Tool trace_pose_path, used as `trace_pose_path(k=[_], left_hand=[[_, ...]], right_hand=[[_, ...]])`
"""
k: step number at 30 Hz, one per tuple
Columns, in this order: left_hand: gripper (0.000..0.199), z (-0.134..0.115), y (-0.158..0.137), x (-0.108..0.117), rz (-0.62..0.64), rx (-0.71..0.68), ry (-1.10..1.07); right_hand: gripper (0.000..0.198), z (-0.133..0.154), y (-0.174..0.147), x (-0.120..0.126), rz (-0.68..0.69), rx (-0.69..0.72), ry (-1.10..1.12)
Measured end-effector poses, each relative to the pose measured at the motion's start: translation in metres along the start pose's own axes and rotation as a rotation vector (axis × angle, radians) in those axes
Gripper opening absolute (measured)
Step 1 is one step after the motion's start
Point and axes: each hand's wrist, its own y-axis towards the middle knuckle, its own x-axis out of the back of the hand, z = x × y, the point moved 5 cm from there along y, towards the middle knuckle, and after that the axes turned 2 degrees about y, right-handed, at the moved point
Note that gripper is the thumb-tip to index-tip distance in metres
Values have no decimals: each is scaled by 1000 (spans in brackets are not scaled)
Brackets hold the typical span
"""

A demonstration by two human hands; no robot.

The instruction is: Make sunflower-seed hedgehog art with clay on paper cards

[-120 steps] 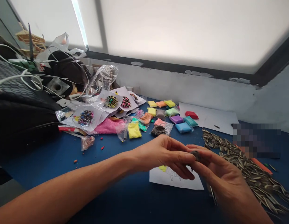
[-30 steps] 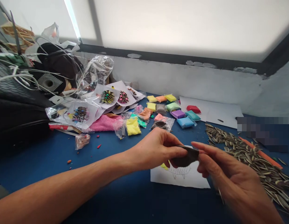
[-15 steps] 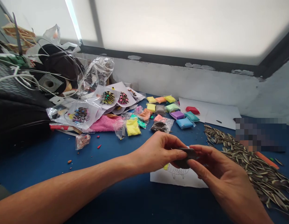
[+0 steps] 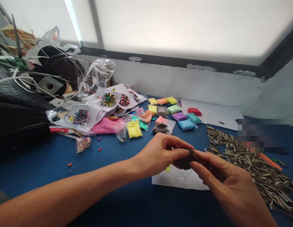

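Note:
Between my two hands is a flattened piece of dark grey modelling clay (image 4: 183, 162), held above the table. My left hand (image 4: 158, 154) pinches its left part, thumb on the near face and fingers along the top edge. Thumb and forefinger of my right hand (image 4: 224, 176) grip the right end; the other right fingers are partly hidden behind. Below the clay lies a sheet of white paper (image 4: 160, 181) with a pencil drawing, partly covered by my hands. A patch of yellow clay (image 4: 168, 168) shows on the drawing.
Sunflower seeds (image 4: 250, 164) are heaped on the right. Coloured clay packets (image 4: 179, 116) lie beyond my hands, with a white sheet (image 4: 215, 113) behind them. On the left are bagged seed crafts (image 4: 81, 117), a pink cloth (image 4: 106, 125) and a black bag (image 4: 20, 116).
The clay has tilted between my fingers, and its flat upper edge no longer shows as before. My right fingers have closed in along its right end. The left hand stays nearly still.

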Motion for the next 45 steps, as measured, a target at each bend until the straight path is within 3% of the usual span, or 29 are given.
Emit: trace_pose_path(k=[3,8,13,18,23,27,31,36,42,45], left_hand=[[3,-2,0,1,-22,15,29],[10,-2,1,1,61,-2,53],[15,-2,1,7,50,-40,192],[19,1,0,7,109,-33,231],[46,5,2,8,140,-4,167],[28,7,2,7,136,14,167],[30,6,0,6,143,-8,211],[29,3,3,12,129,-30,263],[20,5,3,14,184,-48,376],[22,4,1,12,197,-61,402]], right_hand=[[28,-4,1,1,10,-63,61],[19,4,1,1,-13,-49,97],[27,8,0,2,-41,-95,140],[24,8,3,0,28,-36,91],[31,5,3,9,-86,-35,4],[32,5,4,9,-37,-44,-10],[27,5,8,5,43,12,30],[26,8,11,10,-85,21,27],[31,1,10,5,14,-40,62],[25,2,9,6,-9,-15,94]])
